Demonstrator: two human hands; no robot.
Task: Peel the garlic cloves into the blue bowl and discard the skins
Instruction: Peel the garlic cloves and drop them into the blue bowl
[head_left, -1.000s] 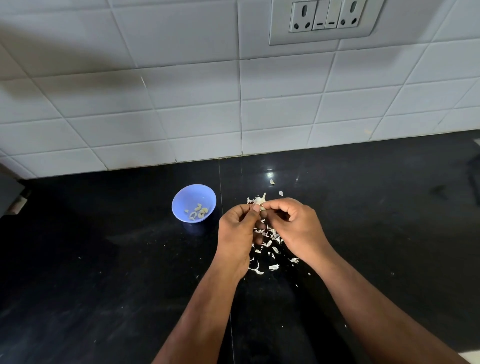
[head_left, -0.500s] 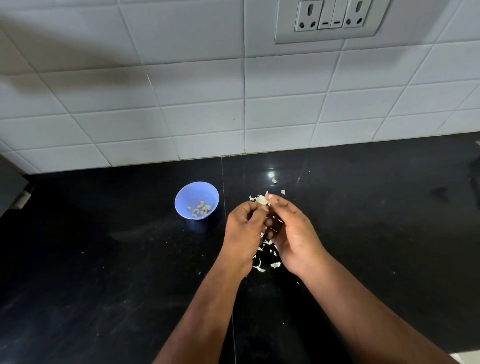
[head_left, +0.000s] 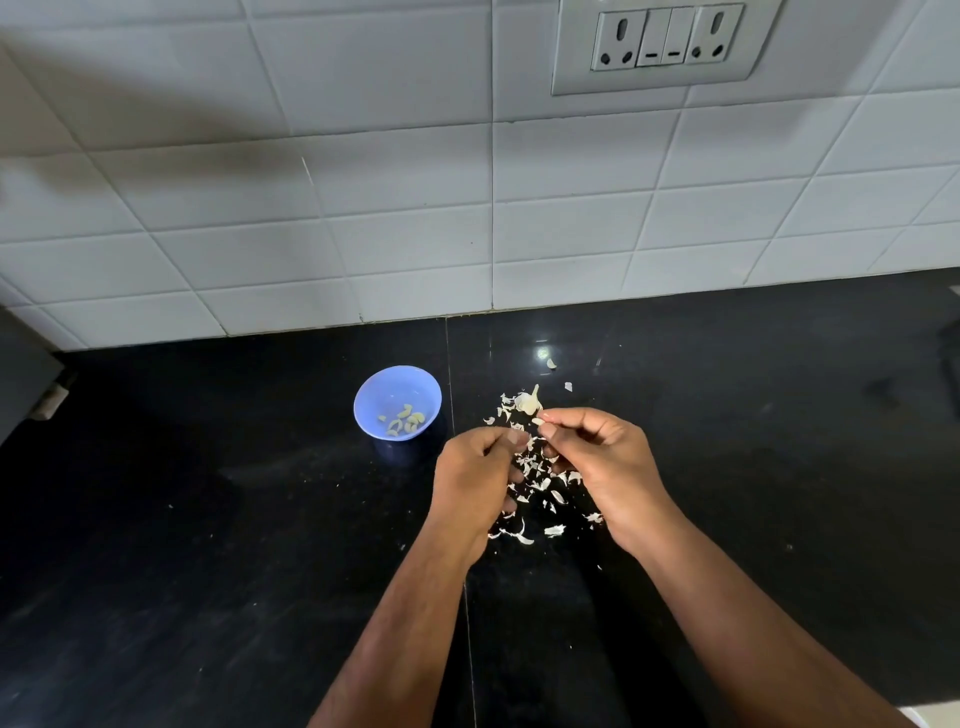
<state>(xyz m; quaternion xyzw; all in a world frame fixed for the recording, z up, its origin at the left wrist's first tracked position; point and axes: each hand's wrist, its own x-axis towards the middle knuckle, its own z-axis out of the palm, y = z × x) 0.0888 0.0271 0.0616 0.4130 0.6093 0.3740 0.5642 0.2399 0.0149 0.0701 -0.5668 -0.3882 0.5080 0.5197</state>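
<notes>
A small blue bowl (head_left: 397, 400) stands on the black counter and holds several peeled garlic cloves (head_left: 408, 420). To its right lies the rest of a garlic bulb (head_left: 529, 402) among scattered white skins (head_left: 535, 483). My right hand (head_left: 602, 462) pinches a small garlic clove (head_left: 539, 421) between thumb and forefinger, just in front of the bulb. My left hand (head_left: 475, 478) hovers close beside it over the skins with its fingers curled in; whether it holds a bit of skin I cannot tell.
The black counter (head_left: 208, 519) runs back to a white tiled wall (head_left: 363, 208) with a switch and socket plate (head_left: 665, 41). A dark object (head_left: 31, 379) sits at the far left edge. A few stray skin bits (head_left: 551, 364) lie behind the bulb.
My hands have drawn apart: the left one dropped lower and to the left, while the right keeps the clove near the bulb. The skin pile between them now shows.
</notes>
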